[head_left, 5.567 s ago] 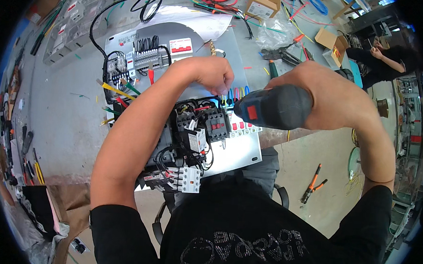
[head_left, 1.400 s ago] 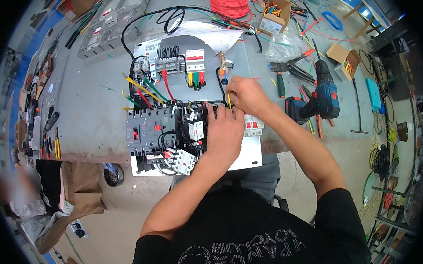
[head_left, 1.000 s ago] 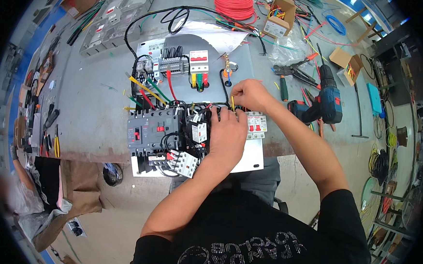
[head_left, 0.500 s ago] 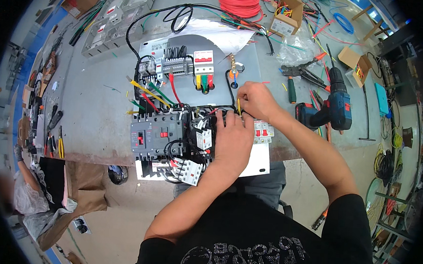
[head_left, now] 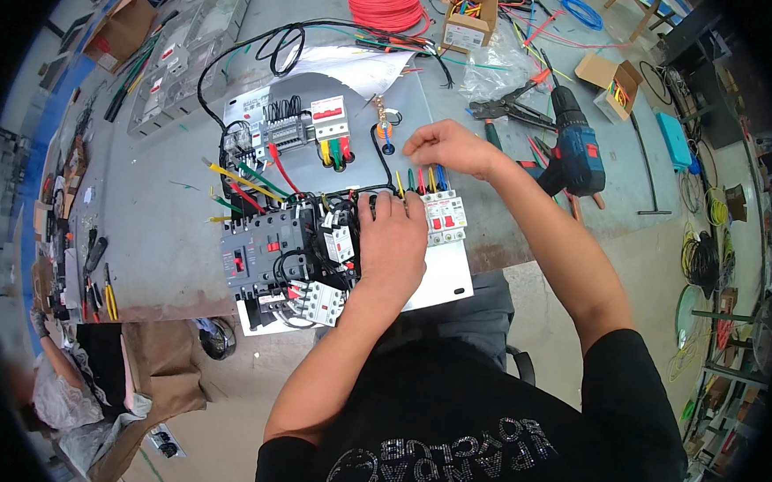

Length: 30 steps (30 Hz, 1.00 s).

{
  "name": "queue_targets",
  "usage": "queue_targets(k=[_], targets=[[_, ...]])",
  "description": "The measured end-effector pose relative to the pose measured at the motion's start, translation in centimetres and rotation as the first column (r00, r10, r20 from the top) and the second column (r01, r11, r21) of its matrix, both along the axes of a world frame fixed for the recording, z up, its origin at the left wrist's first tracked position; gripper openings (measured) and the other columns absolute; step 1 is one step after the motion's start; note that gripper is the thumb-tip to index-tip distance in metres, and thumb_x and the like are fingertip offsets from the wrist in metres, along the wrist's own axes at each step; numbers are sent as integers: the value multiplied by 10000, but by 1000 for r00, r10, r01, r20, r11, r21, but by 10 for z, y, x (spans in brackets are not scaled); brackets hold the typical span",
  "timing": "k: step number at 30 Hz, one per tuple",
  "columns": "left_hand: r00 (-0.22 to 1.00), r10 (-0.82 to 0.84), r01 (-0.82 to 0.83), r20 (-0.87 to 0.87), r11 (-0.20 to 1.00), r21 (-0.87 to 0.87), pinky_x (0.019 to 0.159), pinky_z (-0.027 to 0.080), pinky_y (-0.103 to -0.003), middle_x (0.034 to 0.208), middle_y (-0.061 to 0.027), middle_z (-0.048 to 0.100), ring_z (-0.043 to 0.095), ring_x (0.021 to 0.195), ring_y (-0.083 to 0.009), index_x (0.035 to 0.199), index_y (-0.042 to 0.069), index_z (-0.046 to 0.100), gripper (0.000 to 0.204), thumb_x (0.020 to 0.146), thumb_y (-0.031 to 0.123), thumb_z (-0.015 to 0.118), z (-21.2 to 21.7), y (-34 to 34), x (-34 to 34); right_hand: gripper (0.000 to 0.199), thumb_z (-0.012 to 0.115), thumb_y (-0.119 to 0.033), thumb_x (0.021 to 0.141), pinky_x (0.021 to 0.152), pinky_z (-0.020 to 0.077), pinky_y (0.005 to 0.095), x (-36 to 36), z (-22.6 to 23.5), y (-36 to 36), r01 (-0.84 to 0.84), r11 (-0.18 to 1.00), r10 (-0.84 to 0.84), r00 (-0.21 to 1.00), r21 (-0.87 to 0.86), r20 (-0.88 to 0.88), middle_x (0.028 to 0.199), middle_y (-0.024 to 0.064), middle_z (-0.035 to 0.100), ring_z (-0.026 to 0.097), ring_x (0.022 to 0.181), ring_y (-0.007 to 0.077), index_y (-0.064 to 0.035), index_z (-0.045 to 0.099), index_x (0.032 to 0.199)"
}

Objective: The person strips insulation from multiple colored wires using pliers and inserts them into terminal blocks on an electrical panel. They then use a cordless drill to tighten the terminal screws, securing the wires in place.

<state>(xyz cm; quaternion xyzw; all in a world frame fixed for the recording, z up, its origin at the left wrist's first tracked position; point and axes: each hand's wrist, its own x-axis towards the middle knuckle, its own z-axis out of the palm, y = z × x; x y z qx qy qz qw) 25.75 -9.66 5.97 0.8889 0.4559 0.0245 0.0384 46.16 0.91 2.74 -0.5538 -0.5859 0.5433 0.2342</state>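
My left hand (head_left: 393, 246) lies over the components at the front of a white mounting panel (head_left: 440, 288), fingers apart, with its fingertips against black wiring. Just beyond the small white breaker (head_left: 443, 218), my right hand (head_left: 455, 148) is raised, fingers loosely bent and nothing visible in them. Below it, a row of short coloured wires (head_left: 421, 180) stands up from that breaker. Left of my left hand are a large grey breaker (head_left: 266, 250) and a white contactor block (head_left: 339, 243). Farther back sit a terminal block (head_left: 285, 133) and a white breaker with red levers (head_left: 328, 118).
A blue and black cordless drill (head_left: 577, 151) and a crimping tool (head_left: 513, 109) lie on the right. Behind are a red wire coil (head_left: 384, 4) and a carton of wire ends (head_left: 470, 16). Clear plastic boxes (head_left: 189, 61) stand far left; another person's arm (head_left: 59, 358) shows at lower left.
My right hand has lifted off the yellow wire, uncovering the row of coloured wires and the small breaker. My left hand stays on the panel. The whole view has shifted.
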Motion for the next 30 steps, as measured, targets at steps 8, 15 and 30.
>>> queue_targets(k=[8,15,30], targets=[[1000,-17,17,-4,1000,24,1161,347,-556,1223,-180,663,551,1295,-329,1334,-17,562,768,715,282,904,-1,-3,1,341,782,-190,708,772,554,339,-11,2,-12,-135,983,73,909,126,410,893,125,758,715,822,236,-49,790,1019],[1000,-16,16,2,1000,3,1161,346,-559,1209,-165,667,562,1275,-323,1263,6,583,731,696,319,922,-2,-1,1,243,771,-149,713,848,574,401,-21,-3,-9,-130,978,32,866,163,498,986,116,776,729,939,299,-132,805,954],[998,13,-18,55,995,99,1142,354,-538,1171,-169,680,579,1245,-327,1260,10,590,695,696,265,908,-14,0,3,284,783,-143,699,849,565,423,-31,-10,-3,-76,984,-36,799,161,601,977,132,749,714,975,334,-95,718,972]])
